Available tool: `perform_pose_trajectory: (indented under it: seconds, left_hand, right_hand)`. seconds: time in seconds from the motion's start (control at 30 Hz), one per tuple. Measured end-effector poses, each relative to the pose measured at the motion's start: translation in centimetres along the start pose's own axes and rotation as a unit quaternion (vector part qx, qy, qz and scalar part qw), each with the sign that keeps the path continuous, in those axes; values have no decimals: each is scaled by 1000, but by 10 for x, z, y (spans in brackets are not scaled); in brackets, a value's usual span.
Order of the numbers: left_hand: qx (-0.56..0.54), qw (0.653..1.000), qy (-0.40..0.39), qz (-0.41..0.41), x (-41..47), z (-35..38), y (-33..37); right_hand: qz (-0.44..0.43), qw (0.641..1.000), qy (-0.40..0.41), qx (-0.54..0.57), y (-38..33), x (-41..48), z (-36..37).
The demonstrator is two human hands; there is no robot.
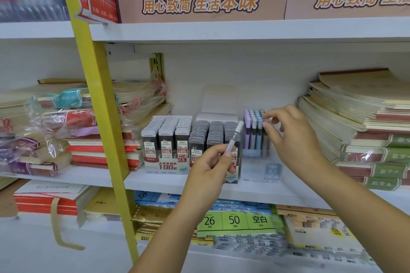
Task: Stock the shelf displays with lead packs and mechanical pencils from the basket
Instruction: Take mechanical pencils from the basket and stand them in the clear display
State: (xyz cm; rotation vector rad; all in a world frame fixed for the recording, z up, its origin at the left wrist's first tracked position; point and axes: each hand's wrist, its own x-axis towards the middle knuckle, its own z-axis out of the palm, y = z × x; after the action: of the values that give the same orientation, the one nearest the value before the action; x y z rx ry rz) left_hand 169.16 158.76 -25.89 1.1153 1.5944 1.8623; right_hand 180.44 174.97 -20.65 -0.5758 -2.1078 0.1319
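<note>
The left hand (pixel 210 166) is seen just below centre. Its fingers and thumb are curled round the lower end of a slim white-and-grey pencil (pixel 235 135). The pencil is tilted so that its top points towards 1 o'clock, and the letters "HB" are printed on its barrel.

The right hand (pixel 290 133) is reached in from 5 o'clock. Its fingertips (pixel 269 115) are bent over the tops of the standing pencils (pixel 250 126) in a clear holder (pixel 255 153), with the thumb brought close beneath them. Whether one of those pencils is pinched cannot be told. The standing pencils are kept upright in rows, with lilac, blue and grey caps. The top of the held pencil is seen just at 9 o'clock of them.

At 9 o'clock of the holder a grey lead display (pixel 213 135) is set, partly hidden by the left hand. Beyond it, also at 9 o'clock, a white lead display (pixel 166 139) marked "0.5" and "100" is placed. All three are lined up side by side on a white shelf (pixel 159 182).

Stacked notebooks (pixel 355 117) are piled at 3 o'clock of the holder. Plastic-wrapped notebooks (pixel 66 131) are piled at 9 o'clock of the displays, crossed in front by a yellow post (pixel 99 99). Brown boxes (pixel 199 2) are ranged at 12 o'clock, on the shelf above. Paper packs (pixel 235 220) are laid at 6 o'clock, on the shelf below.
</note>
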Motion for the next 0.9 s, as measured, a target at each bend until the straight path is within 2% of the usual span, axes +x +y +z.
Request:
perform_pose_trajectory:
  seconds: [0.07,0.13,0.17,0.23,0.33,0.4,0.47,0.5,0.57,0.7,0.9]
  left_hand:
    - [9,1000,-4,8,1,3,2]
    - [14,1000,-12,18,2,6,3]
    - [18,999,-17,21,2,9,4]
    - [31,999,-28,23,1,14,6]
    - [112,991,-5,67,2,19,5]
    - [261,950,64,159,4,18,2]
    - [390,874,123,263,7,15,3]
    - [430,842,131,298,11,13,3]
    - [490,800,116,327,19,12,0]
    - [552,767,69,319,31,9,-6]
    - [573,743,71,338,36,3,-16]
  right_hand:
    - [38,986,-11,161,-13,-7,-7]
    - [94,940,-83,316,-28,-10,-12]
    - [109,919,-119,359,-32,-11,-13]
    - [122,896,-150,399,-35,-12,-14]
    - [137,891,-78,425,-29,-7,-23]
    - [125,900,8,418,-18,-1,-37]
    - [92,916,63,385,-7,3,-49]
    - [74,926,76,362,-2,4,-52]
    - [46,951,71,299,4,3,-53]
    - [35,985,25,168,10,-1,-44]
    - [16,986,-9,164,7,-7,-26]
